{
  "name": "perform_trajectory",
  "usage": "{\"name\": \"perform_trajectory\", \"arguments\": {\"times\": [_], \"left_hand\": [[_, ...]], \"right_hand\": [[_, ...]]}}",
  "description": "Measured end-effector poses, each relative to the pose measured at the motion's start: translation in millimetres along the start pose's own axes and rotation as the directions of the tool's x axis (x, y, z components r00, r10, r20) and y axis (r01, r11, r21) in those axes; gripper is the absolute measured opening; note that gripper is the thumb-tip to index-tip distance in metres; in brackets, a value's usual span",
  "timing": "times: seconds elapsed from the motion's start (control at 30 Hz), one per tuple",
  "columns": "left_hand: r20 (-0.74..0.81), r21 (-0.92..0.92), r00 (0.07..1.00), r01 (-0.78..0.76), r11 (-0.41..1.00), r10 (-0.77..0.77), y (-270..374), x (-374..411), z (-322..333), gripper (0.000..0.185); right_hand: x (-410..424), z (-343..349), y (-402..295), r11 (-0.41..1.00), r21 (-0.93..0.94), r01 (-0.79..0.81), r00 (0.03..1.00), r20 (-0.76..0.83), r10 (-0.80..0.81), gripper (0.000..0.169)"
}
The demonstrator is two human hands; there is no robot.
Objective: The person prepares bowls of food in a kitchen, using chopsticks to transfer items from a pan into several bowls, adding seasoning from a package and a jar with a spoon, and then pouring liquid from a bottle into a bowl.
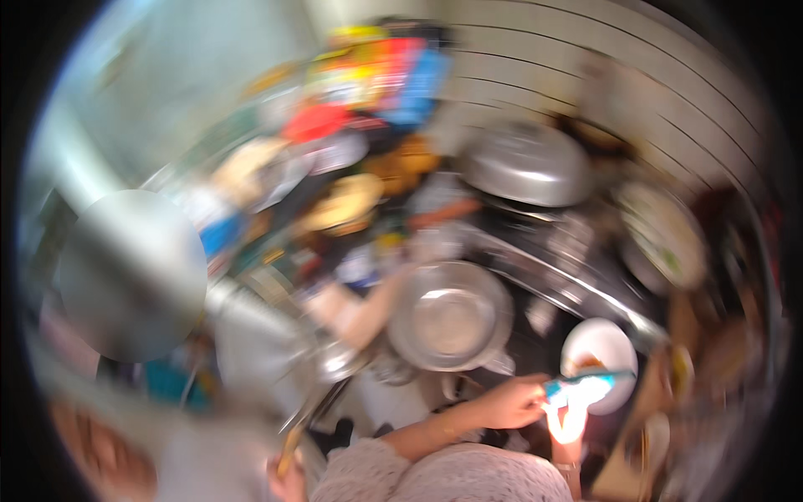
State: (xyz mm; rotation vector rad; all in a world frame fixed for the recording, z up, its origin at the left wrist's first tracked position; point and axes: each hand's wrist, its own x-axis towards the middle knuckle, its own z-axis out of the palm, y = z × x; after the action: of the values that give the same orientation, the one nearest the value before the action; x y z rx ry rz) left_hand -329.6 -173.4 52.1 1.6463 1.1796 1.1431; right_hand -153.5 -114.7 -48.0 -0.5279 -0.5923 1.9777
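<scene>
My left hand reaches in from the lower middle, its fingers closed on one end of a teal and white packet. My right hand comes up from below against the packet; strong glare hides its fingers, so its grip cannot be told. The packet overlaps a white bowl that has something orange-brown in it. A round metal pot stands to the left of the bowl, with pale contents that blur keeps unclear. The whole view is motion-blurred.
Another person's hand holds a wooden-handled utensil at the lower left. A domed metal lid and a gas stove lie beyond the pot. A green-patterned plate leans at right; colourful packages crowd the back.
</scene>
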Motion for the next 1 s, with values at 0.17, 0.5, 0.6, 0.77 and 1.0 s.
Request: {"name": "perform_trajectory", "arguments": {"times": [0.17,0.5,0.6,0.77,1.0], "left_hand": [[0.181,-0.704,0.96,0.278,0.654,-0.213,-17.2,18.5,51.7,0.028],[0.54,-0.804,0.826,0.45,-0.388,-0.161,18.1,101.2,162.9,0.068],[0.54,-0.799,0.831,0.456,-0.391,-0.133,26.9,108.6,169.1,0.071],[0.516,-0.77,0.853,0.419,-0.481,-0.083,25.9,108.1,173.0,0.072],[0.48,-0.783,0.875,0.393,-0.482,-0.068,27.8,109.9,168.2,0.071]], "right_hand": [[-57.7,-3.9,-88.3,0.924,-0.269,0.273,0.926,-0.188,-0.329,0.045],[-154.5,3.9,-152.1,0.428,-0.882,0.197,0.386,-0.332,-0.861,0.036],[-155.7,1.5,-151.6,0.419,-0.897,0.14,0.458,-0.317,-0.83,0.039],[-152.2,-1.5,-158.7,0.38,-0.922,0.078,0.537,-0.282,-0.795,0.039],[-152.6,-6.8,-159.5,0.312,-0.945,0.096,0.542,-0.213,-0.813,0.04]]}}
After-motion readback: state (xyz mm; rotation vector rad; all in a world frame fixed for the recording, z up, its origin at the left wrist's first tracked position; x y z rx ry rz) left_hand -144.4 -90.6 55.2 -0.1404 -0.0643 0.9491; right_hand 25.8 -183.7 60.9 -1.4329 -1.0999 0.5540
